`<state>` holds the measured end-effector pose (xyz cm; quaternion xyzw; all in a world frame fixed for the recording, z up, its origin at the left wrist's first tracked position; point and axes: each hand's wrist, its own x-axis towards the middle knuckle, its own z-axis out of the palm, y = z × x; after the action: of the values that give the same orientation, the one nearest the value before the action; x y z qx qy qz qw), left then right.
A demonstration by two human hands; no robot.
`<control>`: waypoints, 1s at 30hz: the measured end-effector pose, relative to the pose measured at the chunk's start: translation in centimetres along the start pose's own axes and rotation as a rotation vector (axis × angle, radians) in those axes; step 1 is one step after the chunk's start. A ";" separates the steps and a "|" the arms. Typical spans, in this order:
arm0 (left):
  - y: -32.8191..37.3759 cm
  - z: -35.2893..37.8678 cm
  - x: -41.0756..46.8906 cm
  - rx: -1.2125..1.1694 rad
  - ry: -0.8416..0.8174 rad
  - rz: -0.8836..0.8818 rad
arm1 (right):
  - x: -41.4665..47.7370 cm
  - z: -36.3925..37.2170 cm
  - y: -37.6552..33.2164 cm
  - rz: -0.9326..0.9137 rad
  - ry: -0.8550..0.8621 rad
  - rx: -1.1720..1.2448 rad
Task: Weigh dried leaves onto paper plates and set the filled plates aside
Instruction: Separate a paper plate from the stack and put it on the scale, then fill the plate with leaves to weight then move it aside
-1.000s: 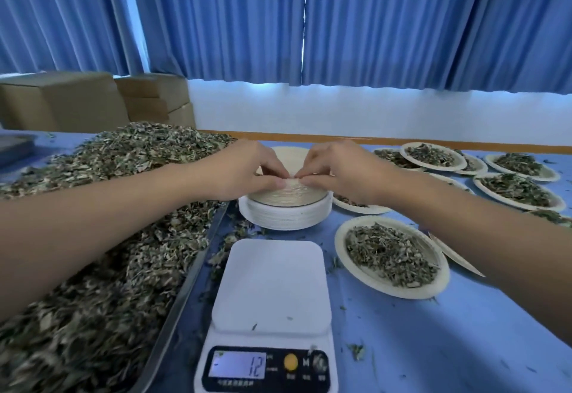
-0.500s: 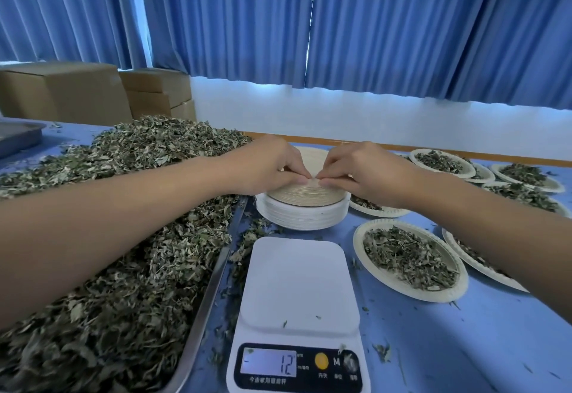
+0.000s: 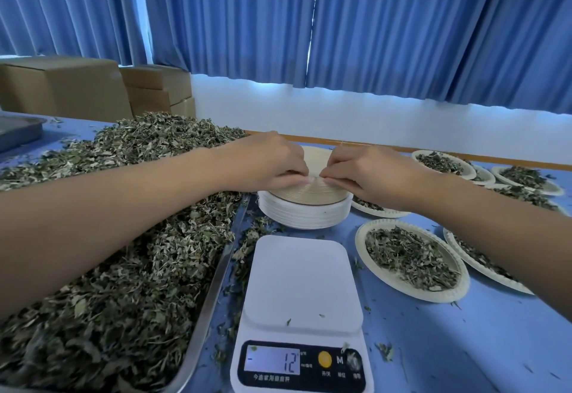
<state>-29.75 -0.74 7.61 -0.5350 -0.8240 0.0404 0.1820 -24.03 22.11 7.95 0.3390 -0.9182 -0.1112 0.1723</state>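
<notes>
A stack of empty paper plates (image 3: 305, 216) stands upside down behind the white digital scale (image 3: 301, 281). My left hand (image 3: 266, 160) and my right hand (image 3: 371, 172) rest on top of the stack, fingertips pinching the near rim of the top plate (image 3: 315, 160). The scale's platform is bare apart from a few crumbs, and its display (image 3: 272, 360) reads -12. A heap of dried leaves (image 3: 117, 238) fills a metal tray (image 3: 204, 315) on the left. A filled plate (image 3: 411, 259) lies right of the scale.
Several more filled plates (image 3: 442, 165) spread over the blue table (image 3: 448, 346) at the right and back right. Cardboard boxes (image 3: 68, 86) stand at the back left beside a second metal tray (image 3: 18, 129). Loose leaf bits lie around the scale.
Both hands have stayed on the stack, still working at the top plate's rim. The camera has shifted slightly, so the scene sits a little further right and lower.
</notes>
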 end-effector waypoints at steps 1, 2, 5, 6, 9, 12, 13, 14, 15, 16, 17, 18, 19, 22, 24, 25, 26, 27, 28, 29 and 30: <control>-0.1 0.0 0.0 -0.005 -0.005 0.003 | 0.0 0.0 -0.1 0.001 0.001 -0.008; -0.1 0.0 0.0 -0.004 -0.003 0.009 | 0.1 0.0 -0.1 0.004 0.003 -0.010; 0.0 -0.2 0.2 0.006 -0.011 0.014 | 0.2 -0.1 -0.2 0.017 0.006 0.013; 0.1 -0.3 0.2 0.016 -0.019 0.017 | 0.3 -0.1 -0.3 0.020 0.008 0.020; 0.5 -0.4 0.1 0.125 -0.011 0.035 | 0.3 0.0 -0.2 0.022 0.009 0.038; 0.9 -0.4 0.0 0.283 0.080 0.050 | 0.2 0.0 -0.1 0.041 0.052 0.032; 1.0 -0.5 0.0 0.315 0.137 0.053 | 0.2 -0.1 0.0 0.052 0.073 0.024; 1.1 -0.6 0.0 0.334 0.188 0.044 | 0.2 -0.3 0.0 0.065 0.092 0.015; 1.1 -0.9 0.0 0.343 0.220 0.024 | 0.2 -0.5 0.1 0.077 0.112 0.001; 1.0 -1.2 0.0 0.341 0.240 0.002 | 0.2 -0.8 0.1 0.085 0.133 -0.020; 1.0 -1.4 0.0 0.332 0.256 -0.013 | 0.2 -1.0 0.1 0.089 0.156 -0.040; 1.0 -1.7 0.0 0.313 0.266 -0.023 | 0.1 -1.2 0.0 0.092 0.181 -0.058; 1.0 -1.9 -0.1 0.295 0.272 -0.031 | -0.2 -1.4 -0.1 0.095 0.205 -0.075; 1.9 -2.6 -1.3 0.233 0.314 -0.023 | -1.4 -1.7 -1.1 0.064 0.291 -0.114; 3.2 -3.1 -2.7 0.171 0.333 0.016 | -2.6 -1.9 -2.2 0.015 0.356 -0.111; 4.0 -3.3 -3.5 0.137 0.337 0.040 | -3.4 -1.9 -2.9 -0.003 0.375 -0.109; 4.9 -3.4 -4.3 0.102 0.340 0.061 | -4.1 -1.8 -3.5 -0.024 0.385 -0.108; 5.9 -3.3 -5.2 0.072 0.336 0.075 | -5.0 -1.5 -4.3 -0.055 0.387 -0.109; 6.9 -3.2 -6.0 0.040 0.328 0.084 | -5.8 -1.1 -5.1 -0.095 0.390 -0.114; 7.9 -2.9 -6.9 0.007 0.316 0.094 | -6.7 -0.6 -5.9 -0.135 0.395 -0.113; 8.8 -2.6 -7.7 -0.027 0.302 0.103 | -7.6 -0.1 -6.7 -0.168 0.397 -0.102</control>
<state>-18.44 -4.26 5.74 -0.5790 -0.7592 -0.0422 0.2943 -14.68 22.14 4.06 0.4206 -0.8279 -0.1027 0.3567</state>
